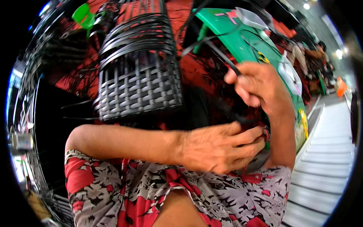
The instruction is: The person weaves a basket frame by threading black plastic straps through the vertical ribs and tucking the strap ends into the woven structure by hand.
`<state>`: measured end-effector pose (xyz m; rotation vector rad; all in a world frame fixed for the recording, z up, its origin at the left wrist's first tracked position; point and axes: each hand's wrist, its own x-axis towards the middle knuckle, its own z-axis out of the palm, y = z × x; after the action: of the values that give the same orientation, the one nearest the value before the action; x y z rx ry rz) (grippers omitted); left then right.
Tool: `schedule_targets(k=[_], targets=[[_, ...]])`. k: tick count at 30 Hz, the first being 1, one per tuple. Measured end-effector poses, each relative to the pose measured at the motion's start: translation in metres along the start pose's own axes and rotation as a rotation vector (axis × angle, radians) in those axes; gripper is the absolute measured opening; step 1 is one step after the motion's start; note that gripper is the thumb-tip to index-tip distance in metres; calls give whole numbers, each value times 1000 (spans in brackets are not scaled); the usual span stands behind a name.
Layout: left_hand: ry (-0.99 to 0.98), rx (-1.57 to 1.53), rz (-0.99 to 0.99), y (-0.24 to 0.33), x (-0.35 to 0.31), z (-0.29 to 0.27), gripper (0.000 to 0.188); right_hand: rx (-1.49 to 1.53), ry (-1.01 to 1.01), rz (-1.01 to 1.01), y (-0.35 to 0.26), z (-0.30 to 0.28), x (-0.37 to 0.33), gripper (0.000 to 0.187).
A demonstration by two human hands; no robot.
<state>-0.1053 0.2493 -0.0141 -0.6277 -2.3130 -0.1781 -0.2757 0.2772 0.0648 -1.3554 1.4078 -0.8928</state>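
The black woven basket [140, 89] lies beyond the left forearm, its woven side facing the wearer, probably so the weave stays within reach; bands arch across its far part. To the basket's right, the right hand [259, 85] closes thumb and fingers on a dark strip [223, 56], likely a pinch that leaves the rest free to swing. Right of the basket's near edge, the left hand [223, 147] is half curled; whether its fingertips grip anything, I cannot tell. The green table [215, 22], right of the basket, slants its edge close by the right hand, limiting sideways room; the gap between basket and table, over red floor [189, 77], seems roomier.
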Motion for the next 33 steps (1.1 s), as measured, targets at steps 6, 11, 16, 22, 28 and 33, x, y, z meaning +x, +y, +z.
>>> schedule_targets(k=[6,11,16,22,28,33], targets=[[374,-1457,-1344,0,-34,-32,51,3,-85,-80,56,17,-48,14],[553,-1526,-1263,11,-41,-40,36,42,-74,145,96,32,-75,15],[678,-1518,-1218,16,-35,-43,32,153,-63,315,98,32,-84,14],[714,-1104,-1087,19,-40,-20,40,288,180,308,94,27,-79,14],[710,-1255,-1193,12,-33,-30,39,69,37,375,88,43,-79,15],[581,-1539,-1180,12,-35,-17,46,-253,177,-149,82,28,-67,24]])
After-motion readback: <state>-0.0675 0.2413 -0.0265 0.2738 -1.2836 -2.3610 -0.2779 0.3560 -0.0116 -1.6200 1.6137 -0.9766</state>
